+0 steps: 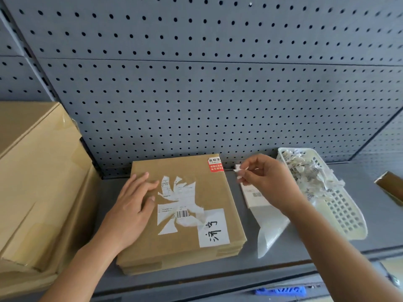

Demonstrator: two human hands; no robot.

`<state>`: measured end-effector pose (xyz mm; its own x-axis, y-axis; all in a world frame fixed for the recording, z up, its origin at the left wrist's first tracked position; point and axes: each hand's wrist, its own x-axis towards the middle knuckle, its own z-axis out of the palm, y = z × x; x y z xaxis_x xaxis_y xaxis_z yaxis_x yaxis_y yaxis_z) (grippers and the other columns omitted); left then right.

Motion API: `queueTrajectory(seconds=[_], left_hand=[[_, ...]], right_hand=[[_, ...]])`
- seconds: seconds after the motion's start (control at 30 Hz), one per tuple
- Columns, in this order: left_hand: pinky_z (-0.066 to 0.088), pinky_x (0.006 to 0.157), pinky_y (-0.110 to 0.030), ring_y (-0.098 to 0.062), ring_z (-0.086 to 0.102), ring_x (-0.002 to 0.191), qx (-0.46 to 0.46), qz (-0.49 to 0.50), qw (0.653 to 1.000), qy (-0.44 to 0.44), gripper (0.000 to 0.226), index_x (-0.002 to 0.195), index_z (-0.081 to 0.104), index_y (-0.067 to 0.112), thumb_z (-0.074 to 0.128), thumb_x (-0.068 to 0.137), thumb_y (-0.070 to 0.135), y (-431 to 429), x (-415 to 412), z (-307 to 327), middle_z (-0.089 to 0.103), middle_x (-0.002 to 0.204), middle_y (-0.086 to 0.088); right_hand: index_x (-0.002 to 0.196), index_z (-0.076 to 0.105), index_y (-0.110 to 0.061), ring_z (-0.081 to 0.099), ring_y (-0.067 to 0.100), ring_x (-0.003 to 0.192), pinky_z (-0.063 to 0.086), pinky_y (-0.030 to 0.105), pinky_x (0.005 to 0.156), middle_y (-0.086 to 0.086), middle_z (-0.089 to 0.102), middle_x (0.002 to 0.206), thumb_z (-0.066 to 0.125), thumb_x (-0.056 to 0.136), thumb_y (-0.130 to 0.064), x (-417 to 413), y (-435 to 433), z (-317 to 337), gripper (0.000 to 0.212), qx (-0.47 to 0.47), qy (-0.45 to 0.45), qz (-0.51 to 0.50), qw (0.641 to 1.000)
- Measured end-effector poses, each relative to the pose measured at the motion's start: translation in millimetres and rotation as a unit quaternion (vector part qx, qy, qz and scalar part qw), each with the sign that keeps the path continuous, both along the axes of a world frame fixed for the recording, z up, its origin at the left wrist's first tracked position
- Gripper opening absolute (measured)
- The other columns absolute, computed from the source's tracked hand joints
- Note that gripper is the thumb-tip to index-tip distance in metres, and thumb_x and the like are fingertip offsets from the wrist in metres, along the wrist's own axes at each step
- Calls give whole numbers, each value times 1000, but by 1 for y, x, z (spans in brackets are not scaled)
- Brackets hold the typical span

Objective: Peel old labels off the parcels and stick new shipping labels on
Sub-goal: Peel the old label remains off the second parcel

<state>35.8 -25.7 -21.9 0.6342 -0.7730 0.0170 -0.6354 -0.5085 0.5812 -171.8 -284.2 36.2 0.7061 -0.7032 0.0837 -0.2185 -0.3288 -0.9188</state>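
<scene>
A flat brown cardboard parcel (139, 247) lies on the grey shelf. On its top sits a torn old white label (177, 201) with a barcode, a white sticker with handwriting (213, 228) and a small red sticker (215, 165). My left hand (133, 203) rests flat on the parcel's left half, fingers straight. My right hand (265, 177) hovers right of the parcel and pinches a small torn scrap of label (239, 170) between thumb and fingers. Under that hand lies a stack of new white labels (254, 198).
A white plastic basket (346, 216) filled with torn label scraps stands at the right. A clear plastic bag (269, 232) lies beside the parcel. Large cardboard boxes (37, 182) stand at the left. A grey pegboard wall (218, 83) closes the back.
</scene>
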Motion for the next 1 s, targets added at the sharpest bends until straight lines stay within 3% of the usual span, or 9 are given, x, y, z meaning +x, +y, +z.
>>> queueTrajectory(seconds=[0.13, 0.23, 0.33, 0.6, 0.73, 0.87, 0.93, 1.0], left_hand=[[12, 123, -35, 4, -4, 151, 4, 3, 1000, -14, 39, 144, 43, 39, 40, 105, 37, -1, 2, 1, 16, 159, 27], [16, 122, -38, 3, -1, 152, 7, 6, 1000, -23, 37, 141, 45, 39, 42, 104, 35, -2, 2, 1, 18, 156, 28], [20, 122, -44, 2, 1, 152, 9, 9, 1000, -22, 36, 139, 47, 40, 43, 104, 34, -2, 3, 0, 21, 158, 25], [12, 123, -41, -1, 3, 153, -3, 3, 1000, -25, 37, 139, 45, 42, 44, 103, 33, -2, 3, 0, 23, 158, 23], [11, 123, -38, -3, 6, 153, -7, -1, 999, -31, 39, 141, 48, 37, 46, 103, 31, -2, 4, -2, 26, 160, 18], [8, 121, -35, -3, 6, 153, -10, 2, 999, -31, 40, 142, 50, 33, 46, 103, 30, -3, 3, -3, 27, 161, 16], [7, 120, -33, -3, 5, 153, -11, 4, 1000, -28, 40, 143, 49, 34, 46, 103, 30, -3, 2, -2, 26, 161, 17], [6, 120, -31, -2, 5, 153, -11, 2, 1000, -28, 40, 143, 49, 34, 45, 103, 31, -3, 3, -2, 25, 161, 17]], right_hand=[[89, 62, -13, 75, 20, 73, 59, 51, 80, 6, 74, 77, 70, 90, -9, -34, -31, 2, 10, -37, 33, -76, 996], [89, 63, -20, 73, 13, 71, 58, 46, 80, -2, 74, 76, 69, 91, -15, -61, -53, 4, 8, -102, 92, -164, 977], [93, 66, -22, 70, 18, 80, 57, 40, 78, -8, 73, 79, 64, 92, -20, -85, -72, 4, 3, -199, 156, -224, 941], [103, 71, -22, 67, 25, 86, 58, 41, 71, 2, 74, 95, 57, 95, -21, -111, -89, -10, 16, -312, 188, -292, 884], [101, 73, -15, 61, 26, 93, 45, 33, 72, 4, 69, 102, 58, 94, -19, -120, -98, -15, 16, -322, 214, -285, 877], [99, 75, -15, 59, 24, 98, 39, 31, 82, 5, 60, 114, 64, 92, -16, -122, -105, -16, 13, -269, 256, -262, 891], [94, 75, -14, 60, 23, 94, 43, 32, 83, 5, 64, 109, 65, 91, -15, -120, -108, -16, 10, -256, 259, -254, 896], [86, 75, -12, 62, 19, 85, 46, 29, 72, 3, 71, 96, 66, 89, -13, -116, -109, -17, 10, -233, 258, -253, 903]])
